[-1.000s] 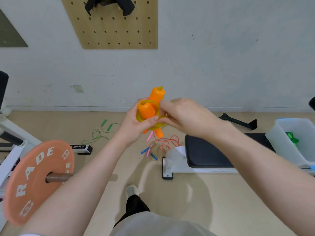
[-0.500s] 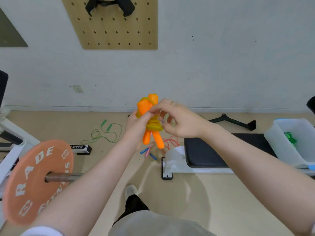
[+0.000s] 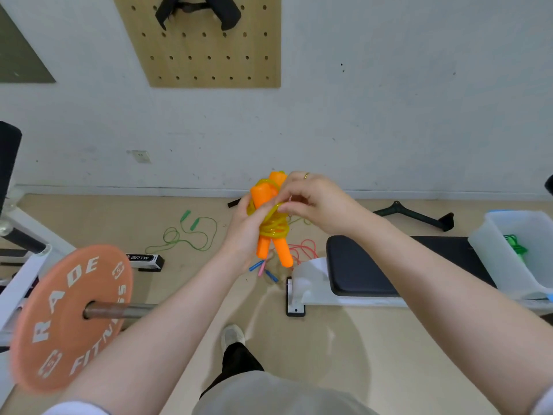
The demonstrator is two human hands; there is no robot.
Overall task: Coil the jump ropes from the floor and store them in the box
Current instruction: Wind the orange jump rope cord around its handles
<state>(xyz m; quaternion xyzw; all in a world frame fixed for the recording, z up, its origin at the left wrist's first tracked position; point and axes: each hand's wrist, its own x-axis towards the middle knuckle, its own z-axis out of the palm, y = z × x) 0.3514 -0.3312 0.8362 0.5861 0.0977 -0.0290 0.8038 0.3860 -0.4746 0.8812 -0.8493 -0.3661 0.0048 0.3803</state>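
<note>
"RADE FITNESS" on orange weight plate (image 3: 68, 319)

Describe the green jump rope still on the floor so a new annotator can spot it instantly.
Start at the orange weight plate on the left. Just beyond it, toward the wall, the green jump rope sprawls in loose loops on the tan floor. Its cord and handles are all green, unlike the red rope by the bench or the orange-handled rope in the hands.

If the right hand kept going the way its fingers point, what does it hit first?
The right hand points left, its fingers already pinching the yellow cord wound round the orange handles. Just beyond lies the left hand holding the bundle, so it would likely meet that.
</note>
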